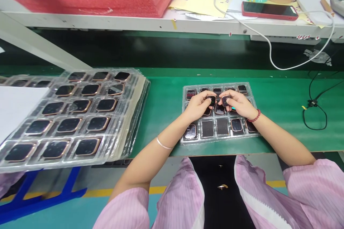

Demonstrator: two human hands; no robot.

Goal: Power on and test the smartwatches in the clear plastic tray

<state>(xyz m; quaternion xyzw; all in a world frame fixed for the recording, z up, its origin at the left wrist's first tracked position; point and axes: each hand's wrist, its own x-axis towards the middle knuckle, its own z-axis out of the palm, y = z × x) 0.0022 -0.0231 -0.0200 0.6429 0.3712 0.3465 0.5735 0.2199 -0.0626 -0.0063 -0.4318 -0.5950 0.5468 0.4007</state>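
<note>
My left hand [200, 104] is closed on a smartwatch case [211, 100], a dark square screen in a rounded body without a strap. A second smartwatch case [226, 100] is pinched in my right hand [240, 103], beside the first and apart from it. Both are held above a clear plastic tray [188, 139] lying on the green bench mat. Watch cases sit in several of its pockets; one at the front left [190, 131] has a lit screen. Two front pockets, such as this one [207, 128], hold no watch. My hands hide part of the tray's middle.
Stacked clear trays of watch cases [92, 124] stand to the left, a white sheet [18, 107] over their corner. The shelf above holds red foam [158, 1], papers [201, 1] and a phone [270, 10]. A white cable [271, 53] hangs down; a black cable [313, 103] lies right.
</note>
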